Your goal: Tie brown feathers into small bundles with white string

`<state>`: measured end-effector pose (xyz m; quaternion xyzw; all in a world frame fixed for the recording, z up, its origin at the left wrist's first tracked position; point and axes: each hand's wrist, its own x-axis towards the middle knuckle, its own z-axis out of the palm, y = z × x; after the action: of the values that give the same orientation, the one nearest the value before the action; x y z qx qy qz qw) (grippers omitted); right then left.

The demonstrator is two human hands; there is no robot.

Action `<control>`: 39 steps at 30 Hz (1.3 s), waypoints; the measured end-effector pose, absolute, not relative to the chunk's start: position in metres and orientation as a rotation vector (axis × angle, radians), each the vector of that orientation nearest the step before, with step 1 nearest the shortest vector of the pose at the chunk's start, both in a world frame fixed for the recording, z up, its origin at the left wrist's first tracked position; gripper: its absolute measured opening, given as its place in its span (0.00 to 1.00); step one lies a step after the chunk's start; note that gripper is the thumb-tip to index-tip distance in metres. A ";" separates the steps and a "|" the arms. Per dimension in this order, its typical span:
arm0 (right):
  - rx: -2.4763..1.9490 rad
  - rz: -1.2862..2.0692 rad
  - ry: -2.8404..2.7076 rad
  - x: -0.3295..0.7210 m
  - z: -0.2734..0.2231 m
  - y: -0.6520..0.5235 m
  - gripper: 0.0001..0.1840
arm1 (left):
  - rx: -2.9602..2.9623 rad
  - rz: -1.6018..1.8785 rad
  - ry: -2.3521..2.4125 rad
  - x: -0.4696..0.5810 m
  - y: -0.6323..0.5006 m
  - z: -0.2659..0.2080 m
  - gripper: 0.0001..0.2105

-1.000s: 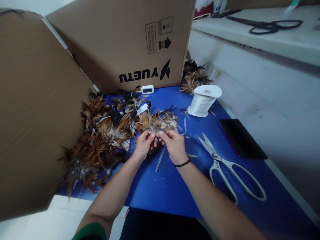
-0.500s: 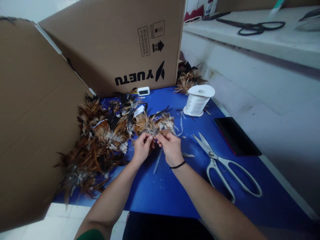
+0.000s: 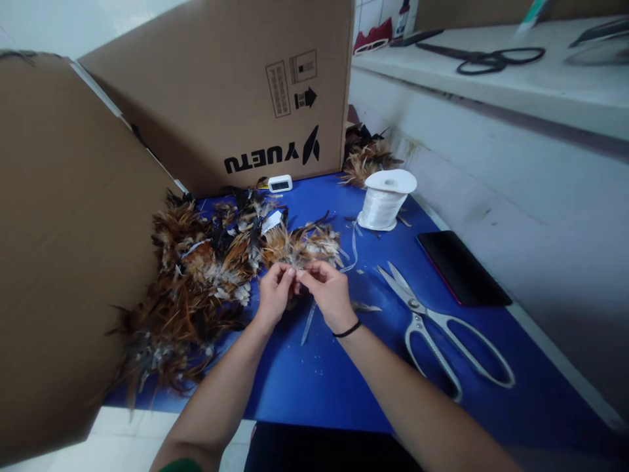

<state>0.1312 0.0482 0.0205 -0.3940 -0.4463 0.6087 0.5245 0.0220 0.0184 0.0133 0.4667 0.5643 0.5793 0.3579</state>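
Note:
My left hand (image 3: 276, 290) and my right hand (image 3: 328, 292) meet over the blue table, thumbs and fingers pinched together. Between the fingertips are the ends of some small feathers, partly hidden by the fingers. Just beyond lies a bunch of tan and grey feathers (image 3: 282, 246), almost touching the knuckles. A thin clear ribbon (image 3: 308, 322) hangs out below the hands onto the table. Another length of it runs to the white spool (image 3: 383, 204) at the back right. The right wrist wears a black band.
A big heap of brown and black feathers (image 3: 167, 314) covers the left. Silver scissors (image 3: 417, 308) lie partly open at right, near a dark phone (image 3: 464, 267). Behind stand a cardboard box (image 3: 196, 85) and a small white digital display (image 3: 280, 183). Black scissors (image 3: 484, 60) rest on the ledge.
My right hand has shifted slightly left, closer to my left fingertips; the brown feather at its fingers no longer shows clearly. The view has tilted a little. Things on the table stay put.

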 end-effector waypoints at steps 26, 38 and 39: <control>-0.849 0.090 -2.536 0.119 0.011 0.039 0.12 | 0.913 1.867 1.343 -0.042 0.010 0.025 0.12; -0.940 0.055 -2.500 0.112 0.015 0.047 0.11 | 0.803 1.954 1.318 -0.051 0.009 0.028 0.13; -0.963 0.037 -2.491 0.110 0.016 0.049 0.11 | 0.800 1.955 1.316 -0.051 0.009 0.028 0.13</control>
<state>0.1101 0.0492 0.0159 -0.3505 -0.9070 0.0133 0.2331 -0.0506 0.0087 0.0278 0.3044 0.5008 0.7441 0.3208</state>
